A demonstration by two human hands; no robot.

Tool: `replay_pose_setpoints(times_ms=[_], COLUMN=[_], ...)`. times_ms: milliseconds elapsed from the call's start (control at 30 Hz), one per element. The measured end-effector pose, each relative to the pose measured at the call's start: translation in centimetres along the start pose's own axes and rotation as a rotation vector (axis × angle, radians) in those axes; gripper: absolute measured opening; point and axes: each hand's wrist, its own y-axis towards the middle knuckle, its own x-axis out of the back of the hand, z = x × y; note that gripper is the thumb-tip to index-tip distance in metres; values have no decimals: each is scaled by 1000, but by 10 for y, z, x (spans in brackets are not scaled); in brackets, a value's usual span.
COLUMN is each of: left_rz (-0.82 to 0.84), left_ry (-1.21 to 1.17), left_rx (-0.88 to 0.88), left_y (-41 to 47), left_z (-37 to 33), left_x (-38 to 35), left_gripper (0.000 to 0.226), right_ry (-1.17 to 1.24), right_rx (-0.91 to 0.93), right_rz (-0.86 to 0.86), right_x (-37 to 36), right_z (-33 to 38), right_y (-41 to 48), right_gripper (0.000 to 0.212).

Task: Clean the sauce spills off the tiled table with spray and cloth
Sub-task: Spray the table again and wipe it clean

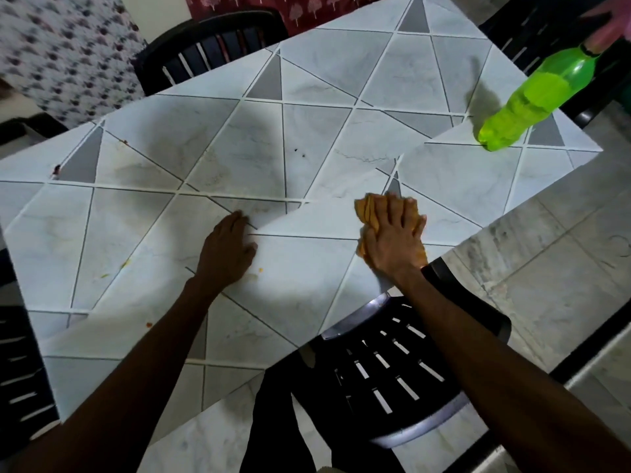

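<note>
My right hand (396, 233) presses flat on an orange cloth (367, 213) near the right edge of the tiled table (307, 97). To its left, my left hand (228, 250) rests palm down on the tiles, fingers straight. A green spray bottle (536, 100) with a pink trigger head stands at the far right corner, away from both hands. Small yellow and red sauce spots remain on the tiles: yellow ones (124, 264) at the left, a tiny one (260, 269) by my left thumb, red ones (56, 169) on the far left edge, dark specks (298, 151) in the middle.
Black plastic chairs surround the table: one (392, 373) tucked under the near edge beneath my right arm, one (211, 46) at the far side, another (20, 363) at the left. Pale marble floor (563, 268) lies to the right.
</note>
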Motion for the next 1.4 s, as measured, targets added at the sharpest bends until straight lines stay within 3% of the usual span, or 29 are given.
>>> replay_pose_setpoints(times_ms=[67, 167, 267, 333, 433, 500, 567, 667, 733, 800, 933, 1033, 1100, 1167, 1267, 1333, 1400], left_rz=[7, -8, 0, 13, 25, 36, 44, 45, 25, 12, -1, -27, -36, -42, -46, -46, -48], left_ry=[1, 24, 58, 65, 79, 65, 50, 41, 31, 10, -7, -8, 16, 47, 56, 51, 40], left_rx=[-5, -59, -103, -125, -147, -140, -137, -157, -146, -139, -162, -139, -127, -106, -79, -88, -104], left_y=[-4, -7, -4, -2, -3, -4, -4, -4, -4, -5, -6, -3, 2, 7, 14, 16, 13], left_z=[7, 17, 26, 30, 36, 41, 44, 51, 56, 64, 82, 94, 103, 113, 127, 134, 134], left_x=[2, 4, 3, 2, 0, 0, 1, 5, 7, 9, 14, 16, 20, 25, 31, 33, 31], left_gripper=[66, 65, 62, 62, 64, 64, 63, 61, 59, 58, 58, 57, 56, 54, 57, 58, 59], right_ry=[18, -9, -63, -88, -40, 10, 23, -6, -68, -94, -60, 8, 6, -17, -64, -70, -63], right_rx=[60, 367, 598, 537, 156, 5, 65, 390, 569, 602, 127, -114, -20, 214, 486, 519, 397], right_rz=[5, 22, 64, 72, 43, -12, -17, 41, 65, 82, 69, -24, -37, -26, 26, 26, 27], right_x=[-7, -29, -32, -27, -16, -14, -23, -44, -46, -41, -27, -24, -29, -40, -46, -45, -38], right_z=[47, 104, 88, 58, 39, 65, 106, 154, 146, 118, 84, 139, 193, 233, 232, 201, 166], right_y=[-1, -59, -107, -105, -74, -58, -67, -126, -154, -155, -105, -46, -31, -49, -92, -98, -85], right_gripper=[71, 70, 70, 70, 69, 69, 69, 70, 70, 72, 75, 76, 75, 74, 73, 72, 72])
